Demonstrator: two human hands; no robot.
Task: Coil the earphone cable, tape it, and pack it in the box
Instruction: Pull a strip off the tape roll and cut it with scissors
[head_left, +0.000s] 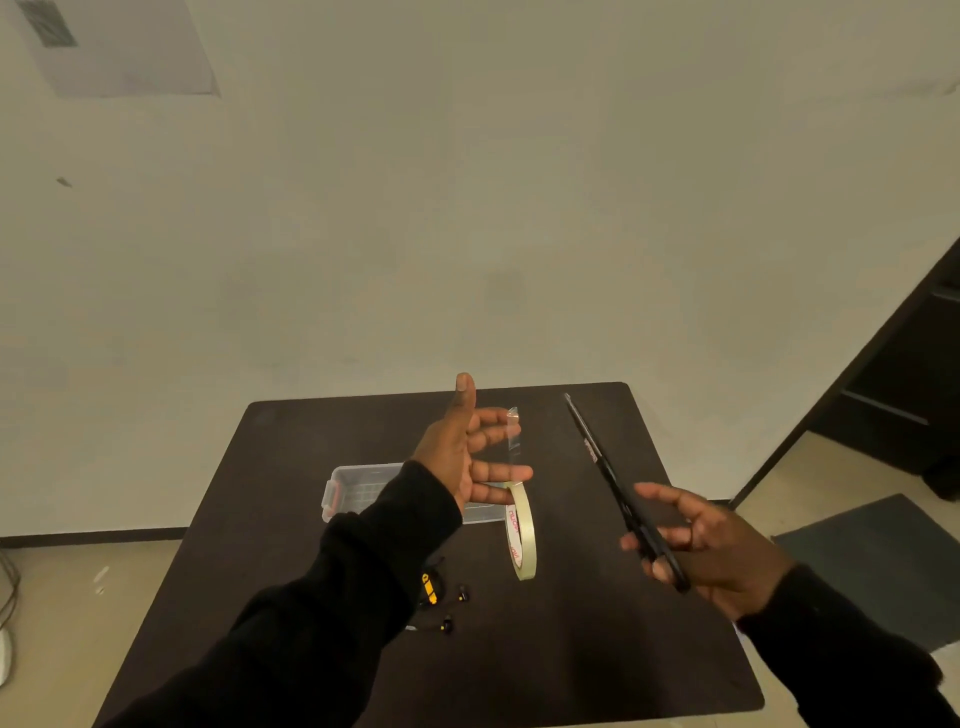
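Observation:
My left hand (467, 457) is raised over the table, palm up, fingers spread and straight. A clear strip of tape (513, 428) sticks to its upper fingertips. The tape roll (521, 538) stands on edge with its top at my little finger, which seems to pass through it. My right hand (711, 551) grips the handles of black scissors (608, 473), whose blades are closed and point away toward the table's far edge. The black earphones (439, 597), with a yellow part, lie loosely on the dark table (597, 649) under my left forearm. The clear plastic box (356, 491) sits behind my left wrist, partly hidden.
The table stands against a plain wall. A dark cabinet (893, 384) is at the right, with a dark floor mat (872, 561) below it. Cables (8, 587) lie on the floor at the far left.

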